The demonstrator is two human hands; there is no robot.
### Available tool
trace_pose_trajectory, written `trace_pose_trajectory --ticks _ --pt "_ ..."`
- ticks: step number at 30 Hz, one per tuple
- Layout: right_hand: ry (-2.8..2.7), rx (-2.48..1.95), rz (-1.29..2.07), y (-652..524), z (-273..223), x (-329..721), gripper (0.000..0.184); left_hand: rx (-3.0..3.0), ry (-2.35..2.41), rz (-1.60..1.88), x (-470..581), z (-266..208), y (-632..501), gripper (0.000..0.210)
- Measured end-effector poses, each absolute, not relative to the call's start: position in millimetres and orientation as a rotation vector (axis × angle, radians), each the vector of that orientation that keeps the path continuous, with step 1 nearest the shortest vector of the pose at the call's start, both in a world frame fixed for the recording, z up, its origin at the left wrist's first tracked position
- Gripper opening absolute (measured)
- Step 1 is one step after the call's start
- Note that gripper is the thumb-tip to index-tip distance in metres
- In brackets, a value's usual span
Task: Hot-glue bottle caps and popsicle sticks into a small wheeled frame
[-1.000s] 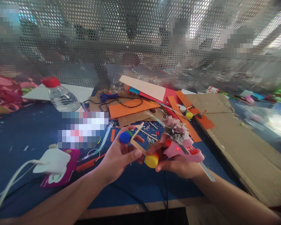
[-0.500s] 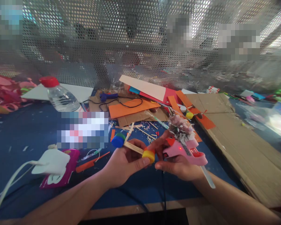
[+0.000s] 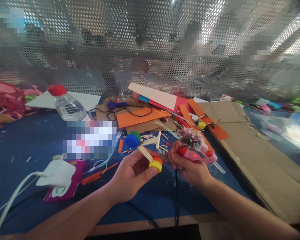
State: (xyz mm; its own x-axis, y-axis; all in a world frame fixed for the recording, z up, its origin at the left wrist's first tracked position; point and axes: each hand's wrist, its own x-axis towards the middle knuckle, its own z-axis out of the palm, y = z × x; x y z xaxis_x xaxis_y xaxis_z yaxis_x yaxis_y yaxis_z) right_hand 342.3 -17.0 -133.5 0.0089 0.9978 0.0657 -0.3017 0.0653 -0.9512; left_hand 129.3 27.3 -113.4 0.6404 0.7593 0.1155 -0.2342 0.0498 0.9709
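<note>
Blue tabletop (image 3: 150,200) underlies hands (image 3: 131,178), one gripping apparent caps (image 3: 155,166).

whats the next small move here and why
Probably ease the front of the pink glue gun slightly closer to the yellow cap: the right hand holds the gun facing that way, its red light is lit, and the left hand grips the cap, where wooden sticks meet it. The gun's tip is hard to make out.

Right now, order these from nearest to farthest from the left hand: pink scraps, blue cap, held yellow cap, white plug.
1. Yellow cap: in the left hand.
2. Blue cap: just beyond it.
3. White plug: left.
4. Pink scraps: far left, back.
</note>
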Motion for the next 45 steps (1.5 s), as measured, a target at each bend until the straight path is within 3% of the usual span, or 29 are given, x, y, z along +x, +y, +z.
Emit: trace_pose_trajectory --ticks 8,19,27,45 --pt "-0.975 -0.944 1.427 -18.5 -133.6 337.3 0.036 1.343 0.614 0.867 133.2 -114.7 28.5 0.031" --pt "-1.071 -0.878 1.467 -15.4 -127.8 329.4 0.024 1.395 0.578 0.929 136.9 -116.7 25.5 0.024" --pt "-1.091 -0.817 1.505 -14.9 -129.1 327.8 0.035 1.412 0.531 0.994 135.3 -123.6 25.1 0.025" --pt "-1.073 -0.953 1.478 -14.7 -137.8 324.7 0.043 1.259 0.495 0.789 135.2 -113.8 27.8 0.023"
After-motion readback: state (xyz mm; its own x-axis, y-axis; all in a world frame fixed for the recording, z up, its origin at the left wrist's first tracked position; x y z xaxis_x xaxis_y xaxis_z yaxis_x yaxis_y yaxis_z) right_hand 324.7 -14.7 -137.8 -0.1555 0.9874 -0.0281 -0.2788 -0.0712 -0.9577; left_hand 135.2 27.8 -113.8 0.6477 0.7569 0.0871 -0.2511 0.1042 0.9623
